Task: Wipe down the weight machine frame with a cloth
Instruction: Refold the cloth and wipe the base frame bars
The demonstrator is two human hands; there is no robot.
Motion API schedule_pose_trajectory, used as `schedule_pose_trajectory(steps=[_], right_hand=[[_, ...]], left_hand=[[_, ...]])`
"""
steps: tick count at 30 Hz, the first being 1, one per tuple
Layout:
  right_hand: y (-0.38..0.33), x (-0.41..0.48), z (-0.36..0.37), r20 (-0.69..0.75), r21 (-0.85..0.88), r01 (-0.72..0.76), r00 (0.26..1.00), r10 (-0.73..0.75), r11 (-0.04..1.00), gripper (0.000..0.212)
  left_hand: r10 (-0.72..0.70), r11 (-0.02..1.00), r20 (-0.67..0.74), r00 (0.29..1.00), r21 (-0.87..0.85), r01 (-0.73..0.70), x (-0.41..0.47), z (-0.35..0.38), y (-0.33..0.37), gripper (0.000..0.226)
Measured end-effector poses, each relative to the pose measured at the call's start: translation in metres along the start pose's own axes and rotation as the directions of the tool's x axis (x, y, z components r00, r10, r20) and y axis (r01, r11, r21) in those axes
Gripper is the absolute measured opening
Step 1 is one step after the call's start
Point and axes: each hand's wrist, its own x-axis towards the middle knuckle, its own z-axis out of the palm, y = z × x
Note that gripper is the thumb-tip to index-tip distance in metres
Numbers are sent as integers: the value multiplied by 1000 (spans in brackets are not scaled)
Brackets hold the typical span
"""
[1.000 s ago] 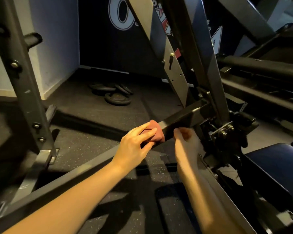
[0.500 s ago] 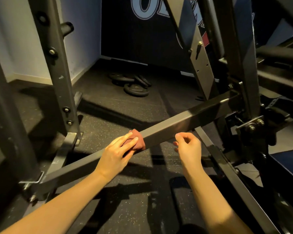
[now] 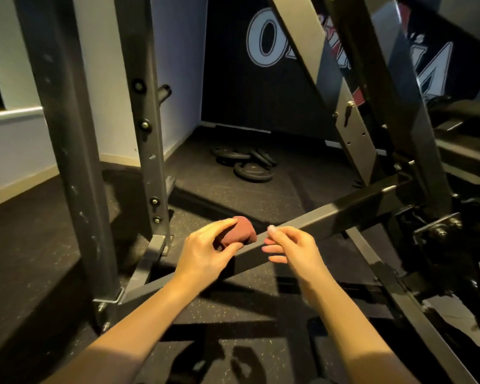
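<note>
Both hands have slid down the bar toward its lower left end since the earlier frames, and the tall uprights on the left now fill more of the view. Largest in sight is the dark grey steel weight machine frame (image 3: 344, 214): its long square bar runs on a slant from the bolted joint at the right down to a bracket at the foot of the left uprights, with broad slanted beams rising behind it. Underneath lies the black speckled rubber floor (image 3: 233, 309). Far back against the dark wall banner with large white lettering (image 3: 263, 45), a loose pile of black round weight plates (image 3: 247, 163) rests on that floor.

On the bar's upper face, about midway along its visible length, sits the small bunched reddish-brown cloth (image 3: 240, 230). The left hand (image 3: 208, 252) grips it, fingers curled over the top and thumb pinching from below, pressing it to the bar. The right hand (image 3: 288, 246) hovers just beside the cloth, loosely curled with the forefinger and thumb tips close together; motion blur makes it hard to say whether it touches the bar, and it seems to hold nothing
</note>
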Motion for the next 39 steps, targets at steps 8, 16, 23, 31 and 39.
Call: schedule_pose_trajectory(steps=[8,16,23,31,39], right_hand=[[-70,-9,10,-6,63,344,939,-344,937,27],[-152,-1,-40,53,-17,571,820,-569,821,17],[-207,4,-50,-9,-7,666,746,-666,746,23],[-266,46,-41,-292,-293,821,412,-863,490,22],[-317,84,-66,-231,-628,772,-69,-971,95,33]], left_hand=[[84,993,-110,990,-71,-92,50,-27,82,65],[185,971,139,973,-181,-158,135,-80,128,66],[128,918,332,935,-397,15,170,-101,179,27],[103,914,-165,981,-372,-158,224,-96,201,23],[168,766,-154,974,-602,-227,293,-83,225,19]])
